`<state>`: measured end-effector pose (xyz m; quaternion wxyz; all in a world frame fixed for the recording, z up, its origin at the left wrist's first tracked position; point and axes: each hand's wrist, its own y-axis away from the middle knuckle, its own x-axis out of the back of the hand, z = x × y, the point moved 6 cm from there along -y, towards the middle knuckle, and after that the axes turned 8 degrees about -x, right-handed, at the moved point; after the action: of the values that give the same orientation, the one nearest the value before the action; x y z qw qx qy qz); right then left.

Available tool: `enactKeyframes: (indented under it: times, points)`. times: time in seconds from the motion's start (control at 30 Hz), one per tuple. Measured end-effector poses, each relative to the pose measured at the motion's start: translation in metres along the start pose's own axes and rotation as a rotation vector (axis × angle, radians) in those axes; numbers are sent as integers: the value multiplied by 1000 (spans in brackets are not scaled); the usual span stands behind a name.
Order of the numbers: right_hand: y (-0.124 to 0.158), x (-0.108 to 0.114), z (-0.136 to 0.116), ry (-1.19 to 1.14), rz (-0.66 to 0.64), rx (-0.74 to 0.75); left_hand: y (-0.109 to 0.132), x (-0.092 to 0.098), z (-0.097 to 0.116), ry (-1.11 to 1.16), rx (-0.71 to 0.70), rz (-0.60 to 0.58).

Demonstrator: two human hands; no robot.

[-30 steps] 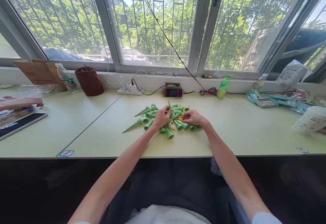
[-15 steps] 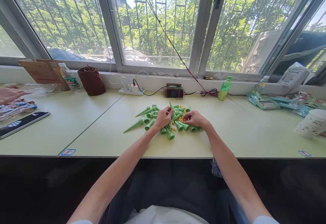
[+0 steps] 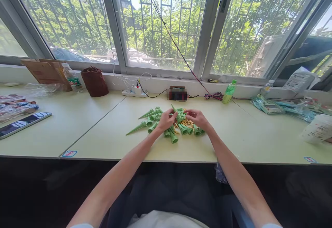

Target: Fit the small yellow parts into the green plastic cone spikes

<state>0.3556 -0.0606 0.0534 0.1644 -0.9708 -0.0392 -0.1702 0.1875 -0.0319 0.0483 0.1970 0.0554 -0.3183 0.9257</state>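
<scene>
Green plastic watering spikes (image 3: 136,128), cone-shaped with open wide ends, lie in a loose pile on the pale table. Among them are small yellow-orange pieces (image 3: 189,123), too small to name. My left hand (image 3: 167,120) is closed round one green spike (image 3: 173,108), whose pointed tip sticks up past the fingers. Close to its right, my right hand (image 3: 197,118) has thumb and fingers pinched together at the wide end of that spike. Whatever sits between the right fingertips is too small to make out.
Along the back stand a power strip (image 3: 135,92), a small boxy device (image 3: 177,94), a cable coil (image 3: 213,96) and a green bottle (image 3: 229,92). A phone (image 3: 24,124) lies at left. Packaged goods (image 3: 269,104) and a white cup (image 3: 317,128) are at right.
My right hand has moved left and slightly up from the yellow pieces to the spike in my left hand. Another person's hand at far left has gone out of view.
</scene>
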Motion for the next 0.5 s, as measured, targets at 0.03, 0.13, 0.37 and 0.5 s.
enactKeyframes:
  times: [0.03, 0.13, 0.37, 0.5]
  points:
    - [0, -2, 1, -19, -16, -18, 0, -1, 1, 3, -6, -10]
    - [-1, -6, 7, -7, -23, -44, 1, -3, 2, -13, -9, -33]
    - [-1, -3, 5, -72, 41, -32, 3, -6, 4, -30, -1, -65]
    - [1, -4, -1, -38, 16, -36, 4, -9, 3, -37, -2, -105]
